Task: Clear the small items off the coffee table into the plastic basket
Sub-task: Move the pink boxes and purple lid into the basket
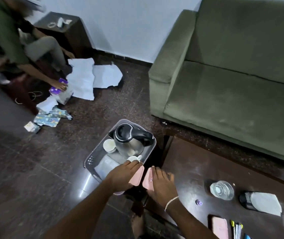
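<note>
A grey plastic basket (91, 156) stands on the floor left of the dark coffee table (189, 163). It holds a steel kettle (129, 140) with a black lid, a white cup (109, 145), another white cup (134, 158) and a flat packet. My left hand (124, 175) grips a flat pink item (137, 175) over the basket's near right corner. My right hand (162, 183) grips a second flat pink item (147, 178) just beside it, at the table's left end. On the table lie an upturned glass (221, 189), a small purple cap (198, 202), a pink phone (220, 227) and pens (236, 228).
A black mesh holder (246, 200) with white paper lies on the table's right side. A green sofa (232, 83) stands behind the table. Another person (8, 40) sits at the far left, among papers (86, 80) and wrappers on the floor.
</note>
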Available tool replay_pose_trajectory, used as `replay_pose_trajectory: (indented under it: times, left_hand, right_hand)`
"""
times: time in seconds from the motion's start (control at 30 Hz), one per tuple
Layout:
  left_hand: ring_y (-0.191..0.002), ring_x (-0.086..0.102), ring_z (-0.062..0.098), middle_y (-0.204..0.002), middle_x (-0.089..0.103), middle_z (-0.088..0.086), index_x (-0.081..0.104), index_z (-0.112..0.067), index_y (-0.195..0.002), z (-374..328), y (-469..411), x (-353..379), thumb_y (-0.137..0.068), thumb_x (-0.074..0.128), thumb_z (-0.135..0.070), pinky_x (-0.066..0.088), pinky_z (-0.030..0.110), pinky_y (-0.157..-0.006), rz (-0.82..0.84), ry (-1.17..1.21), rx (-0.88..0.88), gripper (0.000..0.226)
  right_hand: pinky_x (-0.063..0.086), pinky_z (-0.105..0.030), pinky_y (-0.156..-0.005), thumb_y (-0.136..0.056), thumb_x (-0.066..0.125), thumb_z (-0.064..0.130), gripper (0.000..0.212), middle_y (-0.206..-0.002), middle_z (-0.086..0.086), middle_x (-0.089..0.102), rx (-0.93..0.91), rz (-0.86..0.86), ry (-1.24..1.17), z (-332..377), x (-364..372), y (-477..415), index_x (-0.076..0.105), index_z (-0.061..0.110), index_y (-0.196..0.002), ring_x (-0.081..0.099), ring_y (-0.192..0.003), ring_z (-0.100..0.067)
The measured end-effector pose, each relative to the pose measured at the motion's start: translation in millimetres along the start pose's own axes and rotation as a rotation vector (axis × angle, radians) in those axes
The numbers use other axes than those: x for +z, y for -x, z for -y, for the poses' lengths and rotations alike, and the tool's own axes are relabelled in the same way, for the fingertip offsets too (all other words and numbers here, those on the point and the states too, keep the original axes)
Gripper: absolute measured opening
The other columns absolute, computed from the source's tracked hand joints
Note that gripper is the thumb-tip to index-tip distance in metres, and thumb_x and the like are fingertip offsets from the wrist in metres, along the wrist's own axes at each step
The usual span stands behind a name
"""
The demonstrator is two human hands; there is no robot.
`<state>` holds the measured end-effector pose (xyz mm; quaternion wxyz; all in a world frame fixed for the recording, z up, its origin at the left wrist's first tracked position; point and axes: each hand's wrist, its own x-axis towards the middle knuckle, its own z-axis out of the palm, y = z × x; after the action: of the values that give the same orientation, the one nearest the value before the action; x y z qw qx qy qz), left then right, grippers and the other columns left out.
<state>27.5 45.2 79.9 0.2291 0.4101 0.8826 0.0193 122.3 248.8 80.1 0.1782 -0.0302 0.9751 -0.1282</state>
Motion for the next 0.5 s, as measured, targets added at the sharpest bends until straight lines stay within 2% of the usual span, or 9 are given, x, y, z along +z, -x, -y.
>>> replay_pose_trajectory:
  times: [0.13, 0.23, 0.33, 0.4, 0.5]
  left_hand:
    - [-0.129, 0.045, 0.027, -0.154, 0.037, 0.003, 0.026, -0.017, -0.156, 39.8, 38.0, -5.3, -0.073, 0.079, -0.034, 0.048, 0.041, -0.104, 0.07, 0.049, -0.085, 0.1]
    - [-0.126, 0.05, 0.026, -0.151, 0.039, 0.002, 0.029, -0.019, -0.153, 63.7, 48.5, -1.9, -0.076, 0.076, -0.031, 0.047, 0.038, -0.102, 0.087, 0.094, -0.111, 0.091]
    - [-0.127, 0.053, 0.026, -0.15, 0.039, 0.006, 0.03, -0.016, -0.154, 83.1, 50.2, 7.2, -0.079, 0.071, -0.027, 0.044, 0.036, -0.103, 0.111, 0.133, -0.112, 0.087]
    - [-0.123, 0.057, 0.031, -0.152, 0.035, 0.007, 0.026, -0.018, -0.155, 92.4, 49.9, 15.3, -0.08, 0.074, -0.025, 0.047, 0.04, -0.102, 0.127, 0.143, -0.138, 0.09]
    - [-0.122, 0.058, 0.036, -0.156, 0.03, 0.008, 0.023, -0.024, -0.156, 102.9, 46.5, 25.2, -0.08, 0.078, -0.022, 0.051, 0.045, -0.1, 0.159, 0.145, -0.182, 0.094]
  right_hand:
    - [0.041, -0.046, -0.083, -0.061, 0.066, 0.062, 0.086, -0.117, -0.006, 0.065, -0.074, -0.005, -0.063, 54.3, 1.6, -14.4, 0.058, 0.009, -0.129, 0.062, -0.101, -0.025]
    - [0.033, -0.045, -0.081, -0.064, 0.064, 0.065, 0.085, -0.115, -0.004, 0.063, -0.103, -0.003, -0.075, 84.8, 8.0, -29.5, 0.055, 0.012, -0.13, 0.06, -0.097, -0.024]
    - [0.037, -0.047, -0.081, -0.061, 0.063, 0.062, 0.081, -0.117, -0.004, 0.06, -0.102, 0.023, -0.051, 103.8, 19.5, -44.0, 0.051, 0.019, -0.128, 0.058, -0.098, -0.027]
    - [0.044, -0.048, -0.08, -0.06, 0.064, 0.063, 0.08, -0.118, -0.005, 0.061, -0.086, 0.051, -0.036, 110.3, 28.4, -50.6, 0.052, 0.02, -0.126, 0.056, -0.099, -0.028]
    - [0.045, -0.05, -0.078, -0.062, 0.066, 0.063, 0.076, -0.115, -0.006, 0.062, -0.072, 0.086, -0.007, 117.7, 40.7, -58.4, 0.053, 0.02, -0.123, 0.055, -0.099, -0.03]
